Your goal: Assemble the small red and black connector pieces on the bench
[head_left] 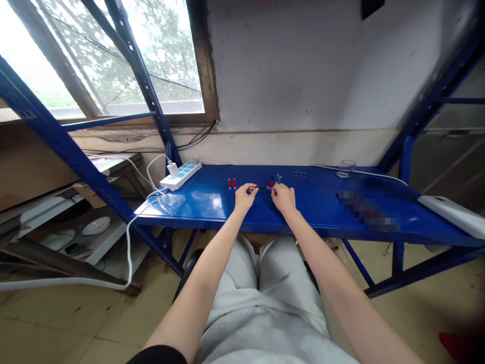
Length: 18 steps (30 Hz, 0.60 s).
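Note:
Over the blue table, a thin black rod spans the gap between my hands, lying nearly level. My left hand is closed in a pinch on its left end. At the other end a small pale, see-through piece shows, and the fingers of my right hand are closed around it; its exact kind is too small to tell. Just behind my right hand stands a red cylinder with a black top, beside some small clear pieces. Two red cylinders stand beyond my left hand.
Several tiny metallic bits lie toward the table's back. A clear glass cup stands farther right, with a white cable behind it. A white power strip with plugged cables lies at the left. At the right edge is a white flat object.

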Motion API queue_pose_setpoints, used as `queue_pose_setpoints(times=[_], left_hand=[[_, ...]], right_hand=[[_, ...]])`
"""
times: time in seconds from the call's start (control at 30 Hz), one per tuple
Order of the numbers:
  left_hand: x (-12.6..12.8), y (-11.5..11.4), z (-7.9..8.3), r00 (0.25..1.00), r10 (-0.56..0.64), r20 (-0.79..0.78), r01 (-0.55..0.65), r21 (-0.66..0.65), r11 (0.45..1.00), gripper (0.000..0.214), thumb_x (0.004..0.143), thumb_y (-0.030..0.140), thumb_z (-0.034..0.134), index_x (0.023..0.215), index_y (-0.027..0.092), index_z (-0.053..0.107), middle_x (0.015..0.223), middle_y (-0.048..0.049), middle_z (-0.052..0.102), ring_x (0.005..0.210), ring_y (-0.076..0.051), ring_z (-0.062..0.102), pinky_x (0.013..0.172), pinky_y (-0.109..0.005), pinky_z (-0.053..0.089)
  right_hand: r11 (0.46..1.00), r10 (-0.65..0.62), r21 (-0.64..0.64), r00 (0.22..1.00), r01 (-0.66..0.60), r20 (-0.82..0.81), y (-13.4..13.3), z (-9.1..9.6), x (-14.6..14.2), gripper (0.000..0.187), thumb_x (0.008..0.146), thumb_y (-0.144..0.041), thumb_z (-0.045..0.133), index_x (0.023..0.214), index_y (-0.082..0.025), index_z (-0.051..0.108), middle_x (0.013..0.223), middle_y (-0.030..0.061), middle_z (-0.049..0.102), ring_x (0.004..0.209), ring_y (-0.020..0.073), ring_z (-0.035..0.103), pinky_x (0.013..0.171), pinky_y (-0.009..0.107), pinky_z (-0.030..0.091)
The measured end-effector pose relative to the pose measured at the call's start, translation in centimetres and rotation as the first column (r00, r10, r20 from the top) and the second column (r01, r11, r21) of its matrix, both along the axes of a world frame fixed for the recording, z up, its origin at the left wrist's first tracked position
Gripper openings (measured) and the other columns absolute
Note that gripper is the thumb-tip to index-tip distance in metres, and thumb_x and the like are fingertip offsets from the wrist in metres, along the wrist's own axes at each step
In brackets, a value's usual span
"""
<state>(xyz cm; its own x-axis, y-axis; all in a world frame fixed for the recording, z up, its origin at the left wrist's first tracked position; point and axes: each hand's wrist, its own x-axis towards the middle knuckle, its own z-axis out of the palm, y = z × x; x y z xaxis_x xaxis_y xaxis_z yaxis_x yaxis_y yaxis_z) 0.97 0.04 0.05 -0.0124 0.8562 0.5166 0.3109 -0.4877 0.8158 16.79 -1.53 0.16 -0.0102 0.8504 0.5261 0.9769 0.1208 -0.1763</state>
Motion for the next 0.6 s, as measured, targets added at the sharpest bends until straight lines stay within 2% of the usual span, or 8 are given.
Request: queue_pose_setpoints(times=[0.27,0.43,0.6], left_hand=[[-0.03,-0.2,0.09,1.0,-0.02,-0.017,0.021,0.016,1.0,0.017,0.075,0.027,0.061,0.088,0.017,0.067,0.081,-0.0042,0.068,0.076,-0.014,0.062,0.077,-0.028,0.049],[-0.02,-0.2,-0.02,0.998,-0.016,-0.059,0.017,0.025,1.0,0.017,0.076,0.026,0.061,0.09,0.019,0.069,0.09,-0.0039,0.069,0.085,-0.015,0.063,0.085,-0.03,0.047],[0.06,-0.22,-0.04,0.995,-0.06,-0.078,0.062,0.019,0.998,0.018,0.076,0.026,0.061,0.091,0.018,0.069,0.089,-0.0046,0.07,0.086,-0.016,0.064,0.084,-0.03,0.048]], right_hand=[[0.999,-0.039,0.026,0.998,0.038,0.04,-0.29,0.25,-0.06,0.027,0.084,-0.014,0.033,0.091,-0.014,0.06,0.09,0.0134,0.06,0.079,0.0216,0.052,0.07,0.033,0.028],[0.999,-0.021,0.042,0.996,0.018,0.084,-0.2,0.12,-0.32,0.027,0.084,-0.013,0.035,0.095,-0.013,0.059,0.09,0.0139,0.06,0.08,0.0222,0.053,0.071,0.033,0.027],[0.997,0.024,0.068,0.995,-0.03,0.095,-0.17,-0.02,-0.48,0.025,0.084,-0.014,0.036,0.093,-0.014,0.059,0.09,0.012,0.06,0.079,0.0208,0.053,0.071,0.032,0.025]])
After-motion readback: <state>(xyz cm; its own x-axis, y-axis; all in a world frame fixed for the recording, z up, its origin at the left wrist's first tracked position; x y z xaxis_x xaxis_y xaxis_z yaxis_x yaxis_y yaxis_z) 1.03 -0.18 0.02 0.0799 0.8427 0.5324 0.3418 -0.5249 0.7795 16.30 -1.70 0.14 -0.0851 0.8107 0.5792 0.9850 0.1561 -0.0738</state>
